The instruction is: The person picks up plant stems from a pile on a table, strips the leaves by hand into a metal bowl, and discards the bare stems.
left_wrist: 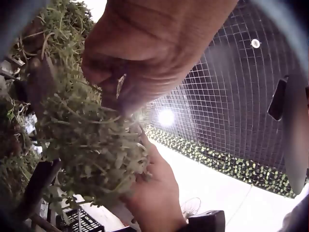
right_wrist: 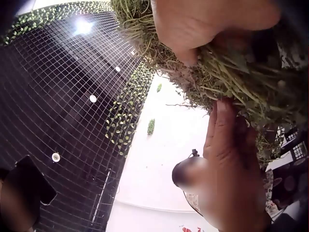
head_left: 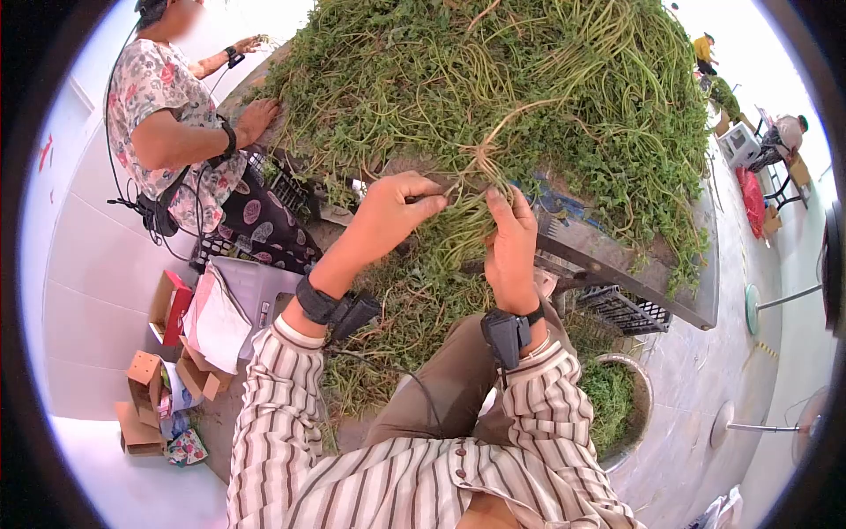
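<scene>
Between both hands is a bunch of leafy green stems (head_left: 464,231), with pale root ends spread at its top. My left hand (head_left: 398,219) pinches thin strands at the bunch's left side, thumb against forefinger. On the other side my right hand (head_left: 513,251) grips the bunch, fingertips up near the root ends. In the left wrist view the leafy part (left_wrist: 91,150) hangs below my left hand (left_wrist: 149,48), partly covering the right hand (left_wrist: 157,188). The right wrist view has the stems (right_wrist: 231,82) running between the two hands.
A large heap of the same greens (head_left: 493,79) covers the table (head_left: 652,286) ahead. More greens (head_left: 388,335) lie below by my legs, and a round tub (head_left: 648,410) holds some at right. Another person (head_left: 176,132) stands at left. Cardboard boxes (head_left: 141,414) sit on the floor.
</scene>
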{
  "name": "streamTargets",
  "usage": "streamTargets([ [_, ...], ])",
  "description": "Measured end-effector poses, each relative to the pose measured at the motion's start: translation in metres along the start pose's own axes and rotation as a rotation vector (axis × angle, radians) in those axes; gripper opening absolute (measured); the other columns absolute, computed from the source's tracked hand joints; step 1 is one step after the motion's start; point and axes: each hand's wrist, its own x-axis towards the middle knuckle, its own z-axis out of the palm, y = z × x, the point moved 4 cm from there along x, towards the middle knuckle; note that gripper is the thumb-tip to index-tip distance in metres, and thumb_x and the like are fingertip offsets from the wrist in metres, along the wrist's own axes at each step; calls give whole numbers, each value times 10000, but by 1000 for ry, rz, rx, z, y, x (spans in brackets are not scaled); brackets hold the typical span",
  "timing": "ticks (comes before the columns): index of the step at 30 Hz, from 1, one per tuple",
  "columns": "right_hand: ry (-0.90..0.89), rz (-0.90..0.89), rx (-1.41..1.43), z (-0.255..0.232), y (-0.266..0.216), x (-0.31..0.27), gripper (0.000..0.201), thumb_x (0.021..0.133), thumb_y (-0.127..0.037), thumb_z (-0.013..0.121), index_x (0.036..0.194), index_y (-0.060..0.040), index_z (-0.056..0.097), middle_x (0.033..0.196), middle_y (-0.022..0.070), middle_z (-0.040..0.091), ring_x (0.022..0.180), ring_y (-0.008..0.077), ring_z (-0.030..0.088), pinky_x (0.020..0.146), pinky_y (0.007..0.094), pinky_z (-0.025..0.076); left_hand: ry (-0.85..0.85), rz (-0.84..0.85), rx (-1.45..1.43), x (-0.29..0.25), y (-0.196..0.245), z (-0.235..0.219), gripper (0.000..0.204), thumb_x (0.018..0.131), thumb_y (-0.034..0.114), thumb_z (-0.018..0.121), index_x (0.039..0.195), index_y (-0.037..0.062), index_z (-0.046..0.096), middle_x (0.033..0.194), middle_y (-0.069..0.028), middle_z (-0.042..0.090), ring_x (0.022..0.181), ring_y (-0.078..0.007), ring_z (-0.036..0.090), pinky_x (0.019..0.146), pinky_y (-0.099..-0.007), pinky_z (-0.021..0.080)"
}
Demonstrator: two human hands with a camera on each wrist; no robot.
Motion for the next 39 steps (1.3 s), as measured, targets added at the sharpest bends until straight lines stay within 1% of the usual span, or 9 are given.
streamTargets([
  [9,-142,142,0,8,7,0,221,855,-242,602,1005,-81,593,814,-54,566,623,13,473,501,180,380,-181,-3,-57,6,8,5,252,817,215,628,852,-34,611,728,-33,548,703,-103,496,641,-268,388],
  [15,-146,165,34,-8,14,9,219,875,-201,577,1034,-51,566,851,-13,602,690,60,542,541,218,399,-106,-82,-7,6,-2,-12,238,845,210,581,874,-26,592,743,-10,534,703,-89,462,644,-260,381],
  [20,-123,126,29,-3,13,7,197,875,-209,563,1007,-67,600,838,-39,592,635,29,510,507,189,404,-63,-95,-32,1,-8,-19,278,842,243,596,934,-19,593,804,-13,528,746,-84,458,674,-254,386],
  [23,-137,128,64,4,8,5,223,880,-199,553,1051,-60,588,861,-33,595,669,34,524,522,190,412,-117,-49,-48,2,1,-9,337,805,261,628,950,-41,594,816,-94,562,742,-169,521,690,-303,423],
  [26,-200,151,-22,6,7,3,259,874,-183,555,1097,-53,572,898,-23,598,702,43,535,545,191,422,65,416,356,7,10,0,413,775,307,654,1040,-6,604,925,-163,614,787,-287,566,703,-357,432],
  [27,-227,157,-6,7,9,3,268,866,-166,555,1107,-50,569,907,-20,598,708,44,536,554,190,424,69,416,353,7,12,1,413,775,307,654,1040,-6,604,925,-163,614,787,-287,566,703,-357,432],
  [29,-253,164,11,7,9,4,279,858,-149,554,1118,-47,566,915,-16,598,713,46,537,562,189,426,-204,16,109,10,5,8,407,771,287,684,1031,-13,594,854,-123,612,811,-213,565,784,-322,436],
  [36,-254,90,-140,8,7,3,292,832,-95,553,1115,-23,556,877,-19,574,683,44,499,561,192,416,-143,37,150,11,-10,4,293,762,235,650,868,-35,607,662,-170,532,615,-257,501,589,-365,392],
  [39,-225,42,-200,6,6,5,295,823,-87,566,1106,-6,548,858,-13,562,671,43,482,553,197,414,-103,39,104,11,-8,0,272,772,221,642,810,-44,593,614,-135,461,589,-199,446,564,-343,365],
])
